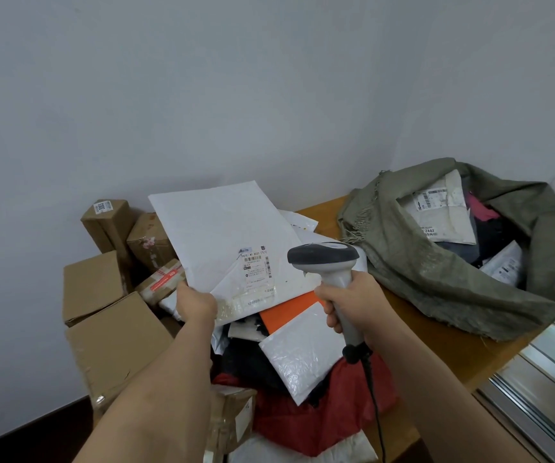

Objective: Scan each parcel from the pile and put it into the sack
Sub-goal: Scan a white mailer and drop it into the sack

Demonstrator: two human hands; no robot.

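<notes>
The person stands at a wooden table (443, 332) in the corner of the room. The left hand (196, 304) grips the near left corner of a large white padded mailer (216, 232), with the fingers curled around its edge, and holds it up tilted over the pile of parcels (289, 359). The mailer rises away from this hand toward the wall, and its shipping label (257, 267) with barcodes faces up at the lower right part, between the two hands.

The right hand (352, 300) is closed firmly around the grip of a grey handheld barcode scanner (327, 262). The scanner head sits just right of the label and just above the mailer's right edge. Its black cable (374, 406) hangs down from the handle over the pile.

Below the mailer, the pile has a smaller white bubble mailer (299, 359), an orange flat packet (289, 310), a red plastic bag (322, 416) and some dark bags. To the left of the mailer stand brown cardboard boxes (109, 315), several stacked against the wall, and one tall narrow box (110, 228) with a sticker on top.

To the right of the mailer, well apart from it, a grey-green woven sack (436, 275) lies open on the table. Inside it I see a white parcel with labels (443, 212) and some dark and pink packets.
</notes>
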